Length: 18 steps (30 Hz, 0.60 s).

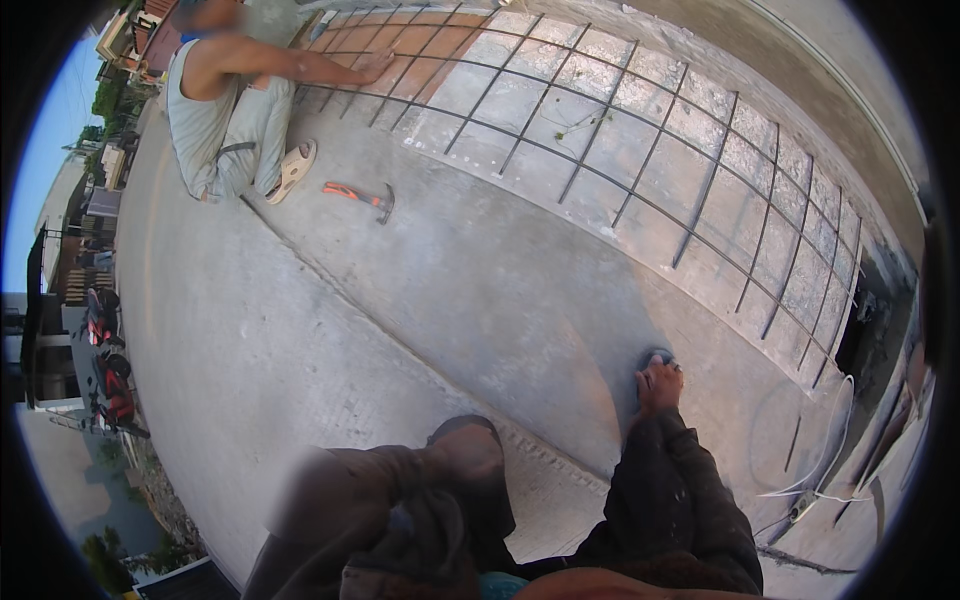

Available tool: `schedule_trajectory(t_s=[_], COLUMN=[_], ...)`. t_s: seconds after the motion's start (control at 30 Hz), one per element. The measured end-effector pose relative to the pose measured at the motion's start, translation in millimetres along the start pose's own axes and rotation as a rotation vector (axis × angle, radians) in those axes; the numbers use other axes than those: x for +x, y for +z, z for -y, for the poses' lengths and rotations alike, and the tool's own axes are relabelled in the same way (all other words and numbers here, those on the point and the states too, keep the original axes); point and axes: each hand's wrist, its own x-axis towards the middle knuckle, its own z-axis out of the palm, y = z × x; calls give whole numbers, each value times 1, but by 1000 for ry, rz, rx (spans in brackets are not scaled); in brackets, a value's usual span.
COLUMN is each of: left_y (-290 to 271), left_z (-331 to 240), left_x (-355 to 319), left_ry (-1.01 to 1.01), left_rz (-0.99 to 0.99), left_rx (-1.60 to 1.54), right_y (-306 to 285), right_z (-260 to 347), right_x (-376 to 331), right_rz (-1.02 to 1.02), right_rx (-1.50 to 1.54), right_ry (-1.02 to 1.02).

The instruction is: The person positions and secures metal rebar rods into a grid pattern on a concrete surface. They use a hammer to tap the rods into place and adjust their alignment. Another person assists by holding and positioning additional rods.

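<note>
Concrete floor point(480, 290) under everything, grey, seam running diagonally. Right hand point(660, 383) reaches down in a dark sleeve point(670, 480), fingers together and curled over a small blue-grey object point(657, 356) that sits on the concrete beside the near edge of the rebar grid point(620, 130). Can't tell what the object is. Left hand not visible; dark clothing fills the lower centre. Orange-handled hammer point(358, 197) lies on the floor well apart, near a crouching co-worker point(225, 110) whose hand rests on the grid. White cable point(830, 470) at right.
</note>
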Motion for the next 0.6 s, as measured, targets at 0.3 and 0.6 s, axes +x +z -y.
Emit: schedule_trajectory(t_s=[0.3,0.6], left_y=[-18,13], left_z=[-5,11], left_x=[3,-7], left_ry=[45,107], left_rz=[29,-25], left_rx=[89,-34], right_y=[-9,-15], right_z=[7,9], right_x=[9,-1], right_rz=[-44,-14], right_rx=[-7,15], right_ry=[57,38])
